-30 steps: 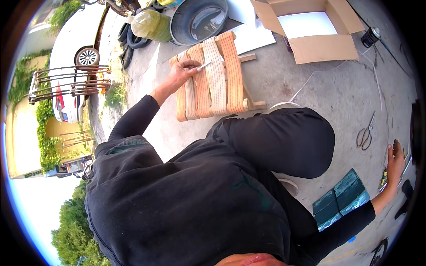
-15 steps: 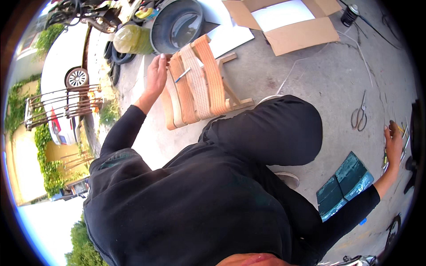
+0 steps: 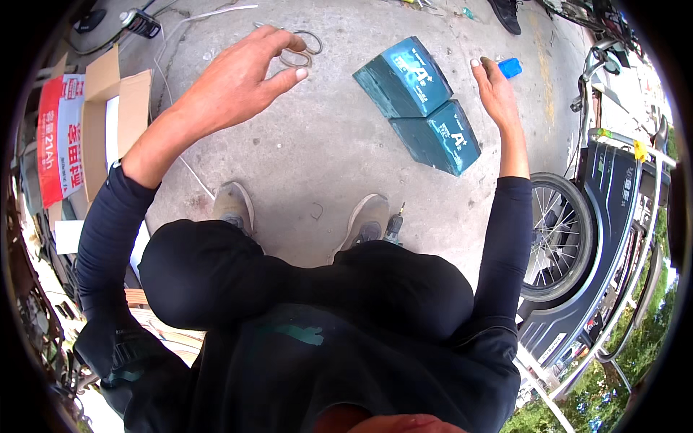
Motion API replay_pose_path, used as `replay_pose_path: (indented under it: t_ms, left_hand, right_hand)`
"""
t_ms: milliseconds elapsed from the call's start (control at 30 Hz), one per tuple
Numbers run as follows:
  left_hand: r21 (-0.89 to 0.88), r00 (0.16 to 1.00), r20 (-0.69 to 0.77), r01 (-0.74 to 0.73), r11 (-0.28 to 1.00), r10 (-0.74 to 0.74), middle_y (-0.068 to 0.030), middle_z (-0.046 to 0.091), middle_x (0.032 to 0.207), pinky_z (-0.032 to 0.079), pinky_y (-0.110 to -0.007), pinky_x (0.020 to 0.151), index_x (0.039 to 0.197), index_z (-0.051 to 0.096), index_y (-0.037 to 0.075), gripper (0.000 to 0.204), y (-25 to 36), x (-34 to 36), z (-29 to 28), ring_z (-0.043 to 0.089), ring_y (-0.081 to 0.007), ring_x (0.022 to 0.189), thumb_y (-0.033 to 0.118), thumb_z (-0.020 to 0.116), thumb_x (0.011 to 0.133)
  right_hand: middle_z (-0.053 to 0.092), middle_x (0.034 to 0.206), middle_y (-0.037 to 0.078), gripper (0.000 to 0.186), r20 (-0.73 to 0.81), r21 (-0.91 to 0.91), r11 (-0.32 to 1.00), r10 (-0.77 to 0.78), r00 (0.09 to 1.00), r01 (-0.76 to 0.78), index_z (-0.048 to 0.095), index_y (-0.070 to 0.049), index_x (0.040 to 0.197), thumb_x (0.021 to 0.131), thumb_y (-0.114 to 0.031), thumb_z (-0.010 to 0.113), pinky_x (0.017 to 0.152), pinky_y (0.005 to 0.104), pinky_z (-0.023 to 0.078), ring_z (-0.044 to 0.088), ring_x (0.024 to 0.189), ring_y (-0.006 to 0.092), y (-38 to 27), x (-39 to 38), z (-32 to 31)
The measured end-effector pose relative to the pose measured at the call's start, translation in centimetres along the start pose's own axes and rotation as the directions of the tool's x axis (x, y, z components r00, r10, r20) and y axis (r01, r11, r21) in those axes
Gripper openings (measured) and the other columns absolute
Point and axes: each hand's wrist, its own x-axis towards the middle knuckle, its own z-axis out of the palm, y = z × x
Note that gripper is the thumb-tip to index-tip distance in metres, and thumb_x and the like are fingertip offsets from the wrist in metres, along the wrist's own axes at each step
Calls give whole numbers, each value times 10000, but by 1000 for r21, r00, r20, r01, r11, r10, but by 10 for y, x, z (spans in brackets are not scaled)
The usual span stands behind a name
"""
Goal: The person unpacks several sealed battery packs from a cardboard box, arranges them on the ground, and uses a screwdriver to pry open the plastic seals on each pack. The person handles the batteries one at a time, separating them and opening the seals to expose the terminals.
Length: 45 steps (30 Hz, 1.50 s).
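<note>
My left hand (image 3: pixel 242 76) is stretched out over the floor, thumb and fingers apart, holding nothing I can see. Just beyond its fingertips lie the scissors (image 3: pixel 318 43); their handle loops show, while the hand hides part of the rest. To the right, two dark teal printed blocks (image 3: pixel 426 108) lie side by side on the concrete. My right hand (image 3: pixel 499 97) hovers at their right side, its thumb and fingertips slightly apart and nothing visible in them. A small bright blue object (image 3: pixel 510 68) shows right beside those fingers, its kind unclear.
An open cardboard box (image 3: pixel 101 137) with a red and white panel stands at left, near a black spray can (image 3: pixel 141 23). A drill-like tool (image 3: pixel 394 227) lies beside my right shoe. At right is a spoked wheel (image 3: pixel 559 238) of a dark bike. Another person's black shoe (image 3: pixel 507 14) is at the top.
The view has turned right. My left hand has left the orange-webbed wooden seat and is now by the scissors. My right hand has come away from the tools, nearer the teal blocks.
</note>
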Motion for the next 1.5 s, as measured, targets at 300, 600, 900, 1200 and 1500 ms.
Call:
replay_pose_path:
  t_ms: [300, 600, 900, 1200, 1500]
  left_hand:
    - [-137, 984, 70, 173, 975, -164, -289, 691, 1062, 561, -484, 817, 1106, 672, -32, 476, 51, 238, 183, 682, -396, 994, 408, 524, 1002]
    - [49, 967, -249, 68, 996, -53, -192, 699, 947, 554, -504, 750, 951, 710, 72, 363, 107, 210, 200, 693, -390, 852, 413, 585, 939]
    - [36, 969, -105, -220, 975, 223, -180, 693, 933, 545, -498, 748, 938, 713, 83, 340, 114, 249, 211, 679, -398, 864, 405, 609, 906]
    - [-13, 936, 88, -341, 940, 341, -216, 624, 1205, 492, -466, 960, 1260, 582, 59, 392, 21, 188, 153, 597, -421, 1137, 339, 558, 986]
    - [448, 990, 2, -124, 886, 138, -235, 510, 1409, 448, -467, 1061, 1430, 452, 43, 525, -31, 61, -5, 521, -430, 1275, 285, 599, 987]
  right_hand:
    - [747, 963, 219, 736, 57, 96, 939, 325, 944, -329, 746, -41, 1158, 959, -689, 458, 886, 441, 532, 720, 978, 366, 58, -97, 63]
    - [742, 815, 209, 700, -107, 147, 953, 280, 954, -263, 735, -26, 1131, 851, -664, 662, 715, 425, 584, 750, 752, 354, 38, -157, 74]
    - [723, 1013, 282, 719, -291, 367, 889, 390, 874, -275, 627, 93, 1224, 809, -469, 801, 768, 425, 599, 747, 879, 388, 15, -194, 110]
    - [565, 1369, 318, 749, -273, 243, 957, -91, 958, 160, 500, 107, 1376, 883, -400, 745, 1002, 477, 510, 562, 1296, 429, -26, -218, 119]
    - [537, 1419, 267, 557, -328, 394, 918, 98, 940, 42, 460, 54, 1420, 1015, -301, 605, 1083, 478, 427, 522, 1321, 417, 11, -213, 93]
